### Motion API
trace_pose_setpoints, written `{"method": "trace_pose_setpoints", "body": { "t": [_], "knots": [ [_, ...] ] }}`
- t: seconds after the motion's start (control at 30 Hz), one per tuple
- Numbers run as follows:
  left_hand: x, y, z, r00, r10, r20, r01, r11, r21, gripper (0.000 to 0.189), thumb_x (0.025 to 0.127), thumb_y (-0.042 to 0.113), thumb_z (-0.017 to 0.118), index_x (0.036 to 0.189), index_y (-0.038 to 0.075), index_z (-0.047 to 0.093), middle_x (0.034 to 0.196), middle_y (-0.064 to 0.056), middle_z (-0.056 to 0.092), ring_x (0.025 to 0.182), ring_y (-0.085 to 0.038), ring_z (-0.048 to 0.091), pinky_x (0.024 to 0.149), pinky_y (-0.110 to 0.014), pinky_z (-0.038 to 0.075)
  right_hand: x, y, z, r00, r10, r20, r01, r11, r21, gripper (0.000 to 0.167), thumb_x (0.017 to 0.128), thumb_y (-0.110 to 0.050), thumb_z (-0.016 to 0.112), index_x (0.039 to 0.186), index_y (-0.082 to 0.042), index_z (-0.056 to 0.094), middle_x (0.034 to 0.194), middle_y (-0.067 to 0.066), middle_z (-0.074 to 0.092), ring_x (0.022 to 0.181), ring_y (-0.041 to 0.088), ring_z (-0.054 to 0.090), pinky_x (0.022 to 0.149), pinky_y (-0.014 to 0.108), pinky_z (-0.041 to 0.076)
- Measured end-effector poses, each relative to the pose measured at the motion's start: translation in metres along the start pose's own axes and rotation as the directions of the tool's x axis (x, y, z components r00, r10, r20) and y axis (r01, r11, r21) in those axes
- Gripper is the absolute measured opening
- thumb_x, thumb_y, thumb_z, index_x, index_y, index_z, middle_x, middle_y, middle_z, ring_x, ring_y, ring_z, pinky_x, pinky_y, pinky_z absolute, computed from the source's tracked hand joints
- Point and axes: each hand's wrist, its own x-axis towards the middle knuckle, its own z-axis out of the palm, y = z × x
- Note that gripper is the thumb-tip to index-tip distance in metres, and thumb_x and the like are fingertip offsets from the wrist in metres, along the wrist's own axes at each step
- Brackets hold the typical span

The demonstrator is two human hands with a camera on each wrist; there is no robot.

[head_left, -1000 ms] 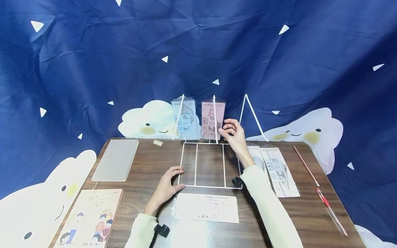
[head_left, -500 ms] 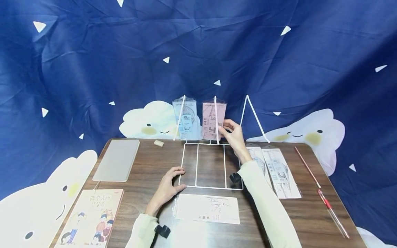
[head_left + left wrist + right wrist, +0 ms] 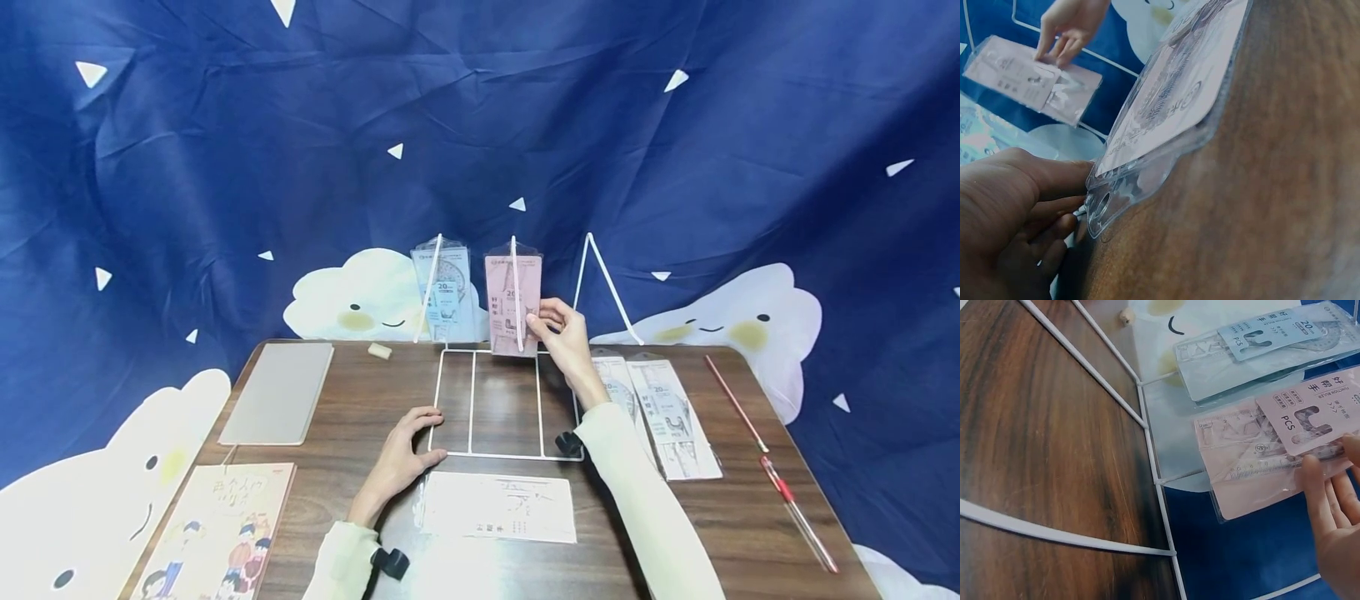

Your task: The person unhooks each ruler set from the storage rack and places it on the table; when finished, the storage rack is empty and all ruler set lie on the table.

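Observation:
A pink ruler set in a clear sleeve (image 3: 502, 292) hangs from the middle prong of a white wire rack (image 3: 495, 456). My right hand (image 3: 567, 342) pinches its lower right edge, thumb in front, and the pack's lower end leans out from the rack. Left of it, a blue ruler set (image 3: 450, 292) hangs on another prong. My left hand (image 3: 397, 462) holds the rack's near left corner between thumb and fingers. Close by that thumb lies a packaged ruler set (image 3: 498, 507), its clear hanging tab (image 3: 1110, 203) facing the hand in the left wrist view.
Two more ruler sets (image 3: 675, 421) lie right of the rack, partly behind my right arm. Farther right are a thin red stick (image 3: 735, 400) and a red-and-clear pen (image 3: 798, 512). A grey notebook (image 3: 277, 392), a picture-covered book (image 3: 217, 529) and an eraser-like block (image 3: 380, 351) are leftward.
My right hand has gone from beside the pink ruler set to gripping its edge. The pack's lower end has swung forward and down. My left hand stays at the rack's corner.

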Motion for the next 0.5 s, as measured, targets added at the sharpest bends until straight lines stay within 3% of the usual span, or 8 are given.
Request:
{"method": "trace_pose_setpoints", "body": {
  "t": [0.13,0.27,0.5],
  "knots": [
    [0.000,0.000,0.000,1.000,-0.023,0.014,0.023,1.000,-0.007,0.054,0.077,0.005,0.090,0.126,-0.001,0.070,0.139,-0.008,0.063,0.133,-0.029,0.057,0.114,-0.050,0.041,-0.008,-0.001,-0.004,0.999,-0.049,-0.018,0.048,0.998,-0.048,0.027,0.095,-0.001,0.074,0.118,0.010,0.068,0.105,0.027,0.071,0.087,0.009,0.068,0.087,0.020,0.055],
    [0.000,-0.001,0.000,0.999,-0.044,0.030,0.045,0.999,-0.005,0.053,0.078,0.005,0.090,0.127,0.000,0.070,0.140,-0.006,0.063,0.135,-0.028,0.055,0.117,-0.049,0.039,-0.015,-0.003,-0.007,0.998,-0.056,-0.015,0.055,0.996,-0.064,0.024,0.095,-0.001,0.074,0.117,0.008,0.069,0.106,0.027,0.072,0.089,0.011,0.068,0.088,0.021,0.055],
    [0.000,-0.001,0.000,1.000,-0.003,0.007,0.003,1.000,0.003,0.053,0.077,0.005,0.090,0.126,-0.001,0.070,0.139,-0.009,0.063,0.133,-0.032,0.057,0.114,-0.054,0.041,-0.031,-0.010,-0.010,0.998,-0.047,-0.033,0.046,0.999,-0.028,0.023,0.094,-0.002,0.074,0.115,0.006,0.069,0.102,0.020,0.074,0.088,0.011,0.070,0.082,0.021,0.057]
  ]
}}
